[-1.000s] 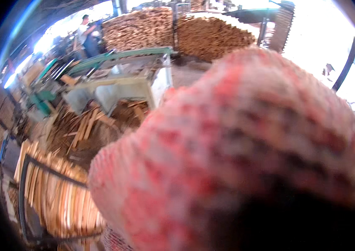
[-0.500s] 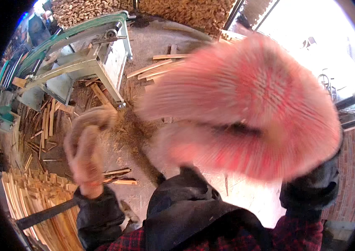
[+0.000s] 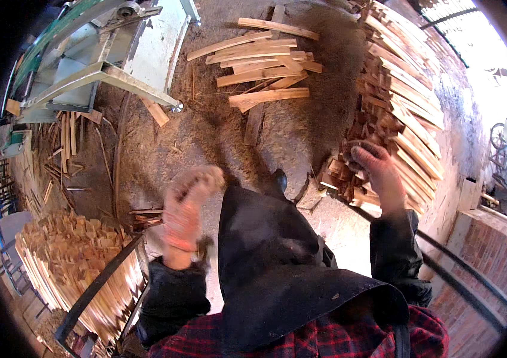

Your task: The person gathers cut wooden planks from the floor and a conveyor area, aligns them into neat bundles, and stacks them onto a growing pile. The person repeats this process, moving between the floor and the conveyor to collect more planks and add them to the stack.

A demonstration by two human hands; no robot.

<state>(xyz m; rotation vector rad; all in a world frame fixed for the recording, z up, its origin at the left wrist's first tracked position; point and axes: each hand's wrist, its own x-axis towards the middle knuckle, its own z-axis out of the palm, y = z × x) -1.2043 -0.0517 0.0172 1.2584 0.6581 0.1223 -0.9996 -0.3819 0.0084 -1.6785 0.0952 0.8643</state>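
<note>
My left hand [image 3: 189, 200], in a pale reddish glove, hangs in the air left of my dark apron [image 3: 277, 238]. It is smeared by motion, but its fingers look loosely bent and apart, with nothing seen in them. My right hand [image 3: 380, 173], in a reddish glove, is over the near end of a long stack of wooden strips [image 3: 412, 137]. Its fingers are half curled with a gap to the thumb, and no strip shows in its grasp. Whether the fingertips touch the stack I cannot tell.
Loose wooden strips [image 3: 265, 59] lie on the floor ahead. A green and grey machine frame [image 3: 104, 71] stands at the far left. Upright strips [image 3: 80, 250] are packed behind a dark metal bar [image 3: 101, 286]. A brick wall [image 3: 492, 268] is at right.
My right hand has dropped away from close to the camera, down to the stack at right. The left hand has swung right, nearer the apron. The view has shifted, bringing the right stack into sight.
</note>
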